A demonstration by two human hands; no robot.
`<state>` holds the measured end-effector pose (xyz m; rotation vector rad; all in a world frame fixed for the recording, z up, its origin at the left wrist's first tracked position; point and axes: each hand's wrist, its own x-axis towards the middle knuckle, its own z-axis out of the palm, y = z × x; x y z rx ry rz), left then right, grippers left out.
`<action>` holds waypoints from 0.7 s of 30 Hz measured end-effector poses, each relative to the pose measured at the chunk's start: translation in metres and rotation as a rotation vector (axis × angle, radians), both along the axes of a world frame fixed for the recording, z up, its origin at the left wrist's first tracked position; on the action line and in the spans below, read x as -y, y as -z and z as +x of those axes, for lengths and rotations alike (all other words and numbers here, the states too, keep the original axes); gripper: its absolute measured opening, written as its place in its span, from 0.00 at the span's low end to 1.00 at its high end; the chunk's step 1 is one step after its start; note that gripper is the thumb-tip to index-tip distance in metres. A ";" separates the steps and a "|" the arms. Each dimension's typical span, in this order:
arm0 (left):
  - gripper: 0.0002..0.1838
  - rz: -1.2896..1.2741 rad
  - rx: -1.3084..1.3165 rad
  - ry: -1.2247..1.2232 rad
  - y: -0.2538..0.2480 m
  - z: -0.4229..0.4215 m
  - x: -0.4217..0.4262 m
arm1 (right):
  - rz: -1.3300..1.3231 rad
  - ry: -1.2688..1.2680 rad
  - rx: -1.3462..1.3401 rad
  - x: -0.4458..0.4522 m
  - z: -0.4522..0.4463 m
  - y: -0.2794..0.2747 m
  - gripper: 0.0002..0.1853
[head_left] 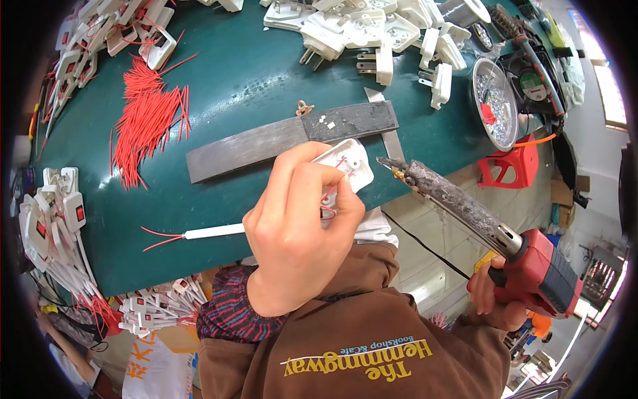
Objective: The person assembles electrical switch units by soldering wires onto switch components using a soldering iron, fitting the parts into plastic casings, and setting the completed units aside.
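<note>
My left hand (pixel 292 213) is closed on a small white plug housing (pixel 357 174), pinching it between thumb and fingers. Thin red wires run inside the housing, partly hidden by my fingers. A white cable (pixel 216 231) sticks out to the left of this hand, ending in two red wires. My right hand (pixel 488 296) is wrapped round the red and black handle of a soldering iron (pixel 465 213). The iron's tip points left, close to the housing but apart from it. Behind the left hand lies a dark flat bar (pixel 246 148) with small white bits on it.
Red wires (pixel 149 123) lie piled on the green table (pixel 226 73). White plug parts (pixel 365 30) crowd the back, and switch cables (pixel 53 213) the left. A metal bowl (pixel 493 100) stands at right, near a red stool (pixel 512 163). A black cord (pixel 425 245) hangs below.
</note>
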<state>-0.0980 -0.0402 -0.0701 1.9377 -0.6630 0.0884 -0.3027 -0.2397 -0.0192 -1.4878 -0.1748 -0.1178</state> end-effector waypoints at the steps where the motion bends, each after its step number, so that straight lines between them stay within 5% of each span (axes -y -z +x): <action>1: 0.10 -0.001 -0.004 -0.017 0.000 0.000 0.000 | 0.014 0.015 -0.023 -0.001 -0.002 0.000 0.44; 13: 0.09 0.026 0.028 0.006 -0.004 0.002 0.001 | -0.017 0.426 -0.038 -0.017 0.020 -0.001 0.36; 15: 0.09 0.025 0.035 0.011 -0.005 0.002 0.000 | -0.268 0.924 -0.224 -0.032 0.034 -0.001 0.29; 21: 0.07 0.042 -0.023 0.027 -0.008 0.002 0.001 | -0.852 0.863 0.181 -0.016 0.157 0.032 0.25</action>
